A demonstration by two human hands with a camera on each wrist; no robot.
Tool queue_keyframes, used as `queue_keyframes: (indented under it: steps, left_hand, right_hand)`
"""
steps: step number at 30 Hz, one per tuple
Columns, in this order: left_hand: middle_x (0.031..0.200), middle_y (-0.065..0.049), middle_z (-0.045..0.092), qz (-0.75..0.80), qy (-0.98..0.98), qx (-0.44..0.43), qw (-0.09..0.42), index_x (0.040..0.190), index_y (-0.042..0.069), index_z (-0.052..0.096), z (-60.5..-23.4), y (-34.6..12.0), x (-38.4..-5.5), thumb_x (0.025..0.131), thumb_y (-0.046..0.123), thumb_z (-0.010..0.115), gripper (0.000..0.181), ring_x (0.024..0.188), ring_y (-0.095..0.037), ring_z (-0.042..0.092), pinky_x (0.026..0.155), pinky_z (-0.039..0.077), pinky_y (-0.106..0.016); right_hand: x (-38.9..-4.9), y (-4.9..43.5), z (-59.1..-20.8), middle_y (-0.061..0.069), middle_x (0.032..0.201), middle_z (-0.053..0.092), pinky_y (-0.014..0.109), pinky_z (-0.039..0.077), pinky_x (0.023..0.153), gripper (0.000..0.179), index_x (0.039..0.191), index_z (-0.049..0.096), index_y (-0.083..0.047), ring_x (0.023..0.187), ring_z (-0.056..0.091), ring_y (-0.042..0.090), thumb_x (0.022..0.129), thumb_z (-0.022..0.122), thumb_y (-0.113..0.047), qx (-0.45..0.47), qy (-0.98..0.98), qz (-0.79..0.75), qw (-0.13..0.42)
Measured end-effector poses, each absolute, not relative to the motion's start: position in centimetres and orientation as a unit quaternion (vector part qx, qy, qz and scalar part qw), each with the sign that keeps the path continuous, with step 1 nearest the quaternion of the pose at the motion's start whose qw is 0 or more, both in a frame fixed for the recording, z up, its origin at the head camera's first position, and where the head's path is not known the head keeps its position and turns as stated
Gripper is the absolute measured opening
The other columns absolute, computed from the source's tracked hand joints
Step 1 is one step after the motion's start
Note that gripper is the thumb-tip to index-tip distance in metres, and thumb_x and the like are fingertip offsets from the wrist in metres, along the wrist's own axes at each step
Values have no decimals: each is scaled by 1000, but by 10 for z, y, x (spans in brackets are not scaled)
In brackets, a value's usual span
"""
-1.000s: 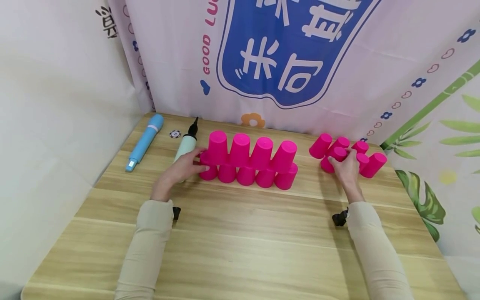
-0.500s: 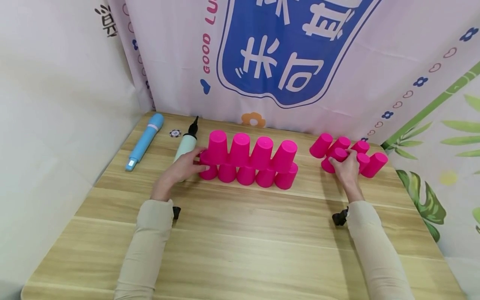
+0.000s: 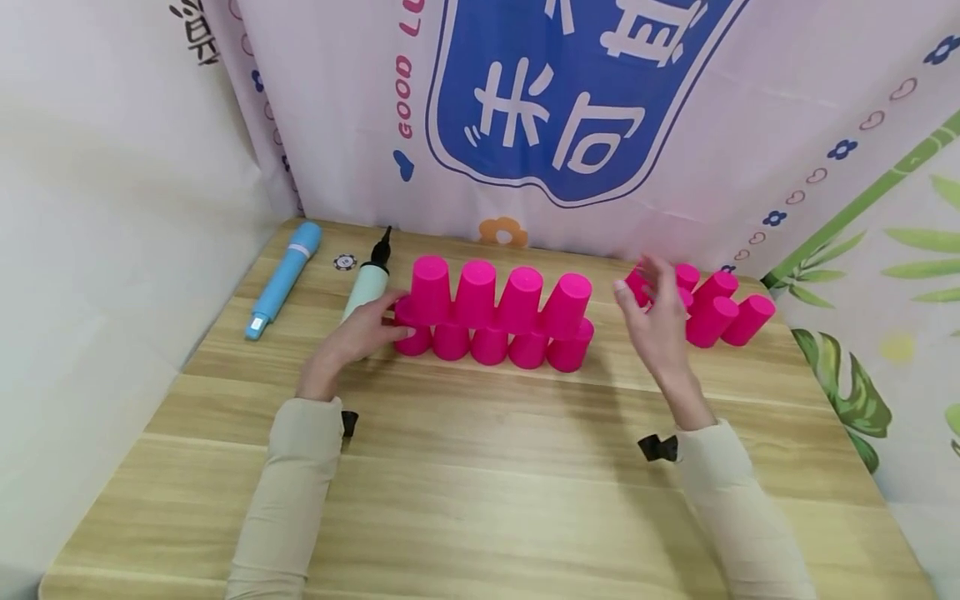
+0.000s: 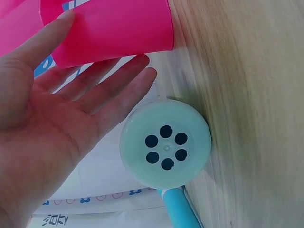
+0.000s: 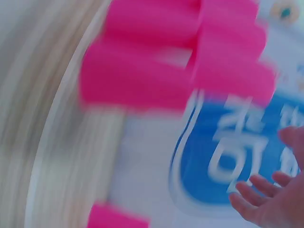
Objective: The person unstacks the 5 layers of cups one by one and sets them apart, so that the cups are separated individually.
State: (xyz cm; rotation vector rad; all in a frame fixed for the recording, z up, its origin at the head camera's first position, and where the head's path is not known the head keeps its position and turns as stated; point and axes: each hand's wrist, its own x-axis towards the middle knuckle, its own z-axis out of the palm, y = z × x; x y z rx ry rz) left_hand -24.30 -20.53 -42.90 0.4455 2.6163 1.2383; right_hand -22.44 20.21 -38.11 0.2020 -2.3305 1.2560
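Pink cups stand upside down in two stacked rows, a bottom row [image 3: 489, 347] and an upper row [image 3: 476, 296]. My left hand [image 3: 358, 335] is at the left end of the bottom row. In the left wrist view its thumb touches a pink cup [image 4: 118, 33], and its fingers extend along the cup's side without curling round it. My right hand [image 3: 658, 329] is raised over the table, fingers spread and holding nothing, in front of another group of upside-down pink cups [image 3: 711, 323]. It partly hides that group. The right wrist view is blurred.
A mint-green pump [image 3: 367, 287] with a black nozzle lies just left of the rows. Farther left are a light-blue stick-shaped object [image 3: 283, 279] and a small round chip [image 3: 345, 262]. A printed cloth [image 3: 337, 150] hangs behind the table.
My right hand has come off the right-hand cups and moved left and up, with its fingers spread. My left hand stays at the row's end. The head view has shifted slightly.
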Motion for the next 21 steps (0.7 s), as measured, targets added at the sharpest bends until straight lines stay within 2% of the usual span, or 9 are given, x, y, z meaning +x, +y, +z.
queue_keyframes:
  steps: [4,10,16,21]
  left_hand:
    - [139,-25,46,421,887,153,110,147,-2,30,-428,-205,-243,94,15,62,64,124,-41,48,101,44,-50]
    - [138,-25,46,421,886,156,112,146,-3,30,-429,-205,-243,94,15,62,64,123,-41,48,101,44,-50]
    - [139,-25,46,422,886,155,112,146,-2,30,-428,-206,-243,94,15,62,63,123,-41,49,101,44,-50]
    - [139,-25,46,421,886,156,113,147,-2,30,-428,-206,-244,94,15,62,63,123,-41,49,101,44,-49]
  right_hand:
    - [-216,174,-380,10,137,50,47,40,104,64,141,40,-6,126,47,30,88,71,-25,133,-848,475,193]
    - [-214,159,-396,11,132,52,51,45,96,65,139,41,-6,117,51,30,86,73,-27,127,-861,468,152]
    - [-216,153,-401,12,124,56,50,49,90,64,138,41,-5,109,54,29,86,74,-25,127,-849,485,165]
    - [-216,162,-395,12,120,60,46,49,88,60,134,46,-1,105,57,26,85,75,-19,121,-839,478,227]
